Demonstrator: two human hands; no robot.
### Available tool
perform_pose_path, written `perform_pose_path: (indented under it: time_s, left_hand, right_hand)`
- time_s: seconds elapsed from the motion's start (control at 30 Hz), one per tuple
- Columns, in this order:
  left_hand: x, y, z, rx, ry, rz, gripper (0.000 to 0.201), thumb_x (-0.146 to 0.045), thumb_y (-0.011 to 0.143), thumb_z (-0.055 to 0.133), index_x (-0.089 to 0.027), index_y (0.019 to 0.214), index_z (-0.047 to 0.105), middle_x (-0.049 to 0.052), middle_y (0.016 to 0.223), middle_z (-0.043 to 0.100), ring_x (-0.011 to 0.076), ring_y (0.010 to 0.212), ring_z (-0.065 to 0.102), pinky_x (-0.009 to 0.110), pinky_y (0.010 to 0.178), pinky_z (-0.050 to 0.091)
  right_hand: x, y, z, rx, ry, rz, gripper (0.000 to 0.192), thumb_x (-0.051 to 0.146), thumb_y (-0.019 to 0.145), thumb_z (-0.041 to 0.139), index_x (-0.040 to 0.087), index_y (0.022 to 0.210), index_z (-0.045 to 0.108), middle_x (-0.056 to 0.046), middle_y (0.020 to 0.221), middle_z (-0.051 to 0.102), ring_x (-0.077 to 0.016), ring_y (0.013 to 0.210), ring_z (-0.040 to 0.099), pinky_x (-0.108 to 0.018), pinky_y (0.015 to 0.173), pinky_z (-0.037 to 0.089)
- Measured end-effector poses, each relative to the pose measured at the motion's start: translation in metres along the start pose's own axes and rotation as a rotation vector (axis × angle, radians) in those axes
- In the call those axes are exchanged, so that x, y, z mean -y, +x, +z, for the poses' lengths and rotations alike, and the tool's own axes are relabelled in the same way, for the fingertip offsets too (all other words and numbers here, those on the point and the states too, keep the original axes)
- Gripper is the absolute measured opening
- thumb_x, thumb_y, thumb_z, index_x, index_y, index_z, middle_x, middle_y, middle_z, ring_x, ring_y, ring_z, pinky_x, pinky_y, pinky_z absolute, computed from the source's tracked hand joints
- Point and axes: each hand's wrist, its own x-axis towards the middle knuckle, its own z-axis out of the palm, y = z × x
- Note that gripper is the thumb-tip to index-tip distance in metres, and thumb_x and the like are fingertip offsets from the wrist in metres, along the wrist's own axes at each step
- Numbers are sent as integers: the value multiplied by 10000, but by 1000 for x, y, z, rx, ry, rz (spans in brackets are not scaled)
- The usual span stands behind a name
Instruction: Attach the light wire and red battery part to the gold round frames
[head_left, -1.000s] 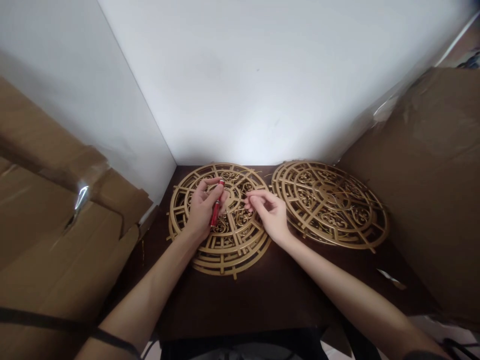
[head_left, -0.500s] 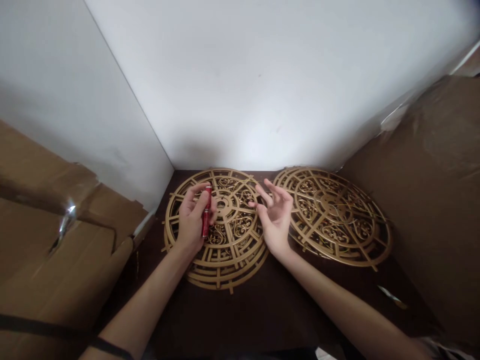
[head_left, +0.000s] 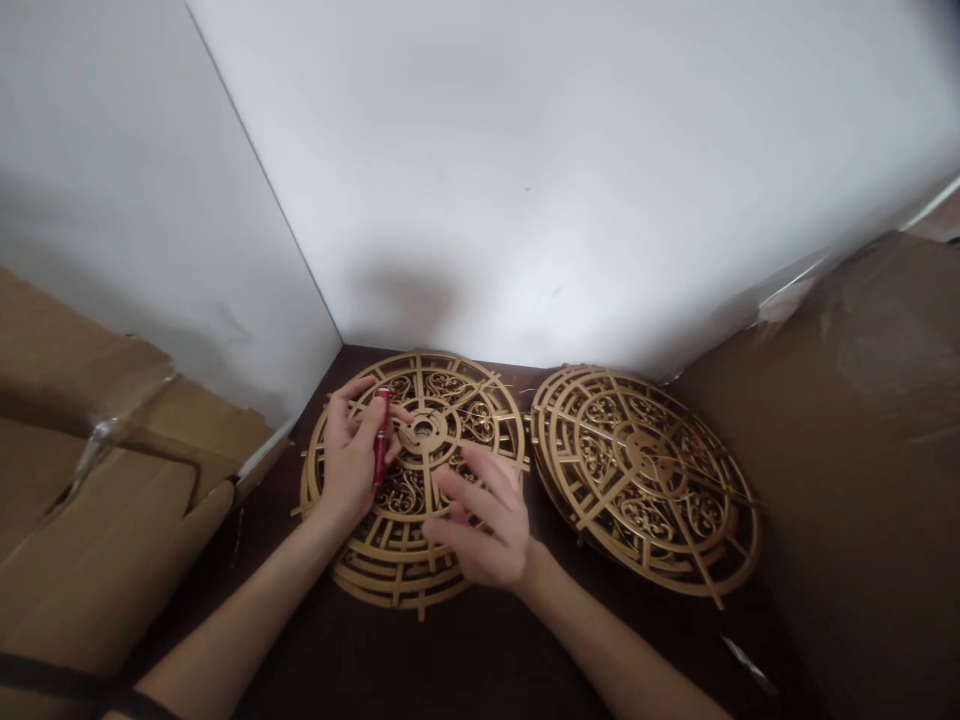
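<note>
Left hand [head_left: 346, 463] grips red tube [head_left: 380, 436] over gold fretwork disc [head_left: 420, 480].

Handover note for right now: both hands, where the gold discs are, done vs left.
Left hand: grip shut on a red tube, over the left stack of gold fretwork discs.
Right hand: open, fingers spread over that stack's near right side; contact unclear.
Second disc stack lies to the right on the dark table, untouched.
Done and left: cannot be read from this view.

A craft workspace: gold fretwork discs [head_left: 645, 480], cardboard boxes [head_left: 105, 500], dark table [head_left: 480, 650].
</note>
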Motion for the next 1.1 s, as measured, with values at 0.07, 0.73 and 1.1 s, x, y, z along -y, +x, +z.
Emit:
perform_pose_path:
  time_s: [0.07,0.73,1.1]
  left_hand:
    - [0,0,0,-10,5,-1,342,-309,778,644,-222,1055,463,-29,660,616,49,393,406,145,345,338]
    - [4,2,-4,95,-6,-21,303,-305,770,633,-192,1008,482,-41,613,594,52,356,405,153,328,315]
    - [4,3,-6,161,4,0,288,-323,769,629,-178,981,500,-31,628,607,48,364,395,151,322,303]
  right_hand:
    - [5,5,3,100,128,13,301,67,805,488,295,958,612,-22,1215,639,-220,1190,551,-427,905,518]
    - [-13,38,36,198,250,703,165,157,838,566,188,915,709,-11,758,601,-121,648,540,-241,636,423]
    - [-12,38,26,238,476,667,233,74,781,568,175,950,692,-12,800,631,-109,680,546,-252,666,458]
